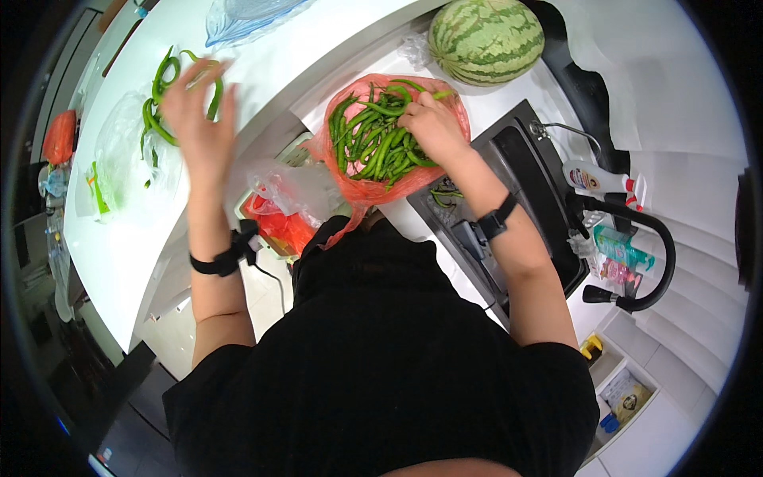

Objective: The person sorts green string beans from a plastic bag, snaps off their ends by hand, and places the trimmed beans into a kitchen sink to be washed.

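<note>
Long green chili peppers [381, 140] fill an open red plastic bag [357, 194] in front of me. My right hand [434, 122] is at the bag's upper right, its fingertips curled down among the peppers; whether one is gripped is hidden. On the left, my left hand [202, 113], blurred, is over the white counter with its fingers spread and nothing visibly held. Beside and partly behind it, several green peppers [156, 122] lie on and near a clear plastic bag [128, 149].
A watermelon [486, 40] sits beyond the red bag. To the right is a black sink [524, 173] with a few peppers at its near-left corner, a black faucet [664, 238] and a spray bottle [596, 177]. A bin [280, 226] with plastic bags stands below the counter.
</note>
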Demonstrator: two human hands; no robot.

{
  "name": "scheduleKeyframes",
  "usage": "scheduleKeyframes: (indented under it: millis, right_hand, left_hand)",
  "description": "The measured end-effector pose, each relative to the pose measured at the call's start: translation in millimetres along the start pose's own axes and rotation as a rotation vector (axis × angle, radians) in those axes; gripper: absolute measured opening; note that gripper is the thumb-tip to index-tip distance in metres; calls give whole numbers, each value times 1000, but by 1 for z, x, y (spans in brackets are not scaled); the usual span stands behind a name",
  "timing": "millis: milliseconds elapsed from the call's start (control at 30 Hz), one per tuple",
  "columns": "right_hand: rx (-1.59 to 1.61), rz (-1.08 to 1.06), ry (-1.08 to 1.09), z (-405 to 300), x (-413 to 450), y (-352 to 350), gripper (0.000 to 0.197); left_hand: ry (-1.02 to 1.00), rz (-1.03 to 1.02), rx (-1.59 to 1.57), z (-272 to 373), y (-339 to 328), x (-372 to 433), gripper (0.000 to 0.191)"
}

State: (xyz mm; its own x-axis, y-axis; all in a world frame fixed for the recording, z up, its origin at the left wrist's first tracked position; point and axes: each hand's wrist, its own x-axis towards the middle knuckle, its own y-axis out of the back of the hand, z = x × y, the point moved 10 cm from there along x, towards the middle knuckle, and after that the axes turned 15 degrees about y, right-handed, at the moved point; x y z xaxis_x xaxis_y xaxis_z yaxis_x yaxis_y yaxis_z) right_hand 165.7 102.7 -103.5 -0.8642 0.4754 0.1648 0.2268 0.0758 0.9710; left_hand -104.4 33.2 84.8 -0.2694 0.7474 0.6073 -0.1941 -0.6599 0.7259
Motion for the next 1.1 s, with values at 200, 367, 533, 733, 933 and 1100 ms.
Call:
scheduleKeyframes:
  millis: [200, 367, 533, 733, 933, 1100]
  right_hand:
    - [194, 351, -97, -16, -19, 113, 31]
    - [396, 452, -138, -49, -42, 112, 34]
    - [560, 450, -270, -50, -54, 109, 31]
    - [1147, 655, -551, -20, -61, 89, 24]
    - [1289, 628, -614, -11, -67, 77, 16]
    - [1297, 648, -705, 4, -92, 87, 20]
  left_hand:
    - [592, -1222, -892, 59, -131, -137, 22]
    - [893, -1312, -1421, 107, -153, -159, 30]
    - [786, -1214, -1437, 127, -141, -127, 28]
    - [502, -1298, -1324, 151, -137, -134, 27]
    - [549, -1237, -1397, 148, -137, -132, 27]
    - [475, -1318, -1146, 121, -133, -121, 30]
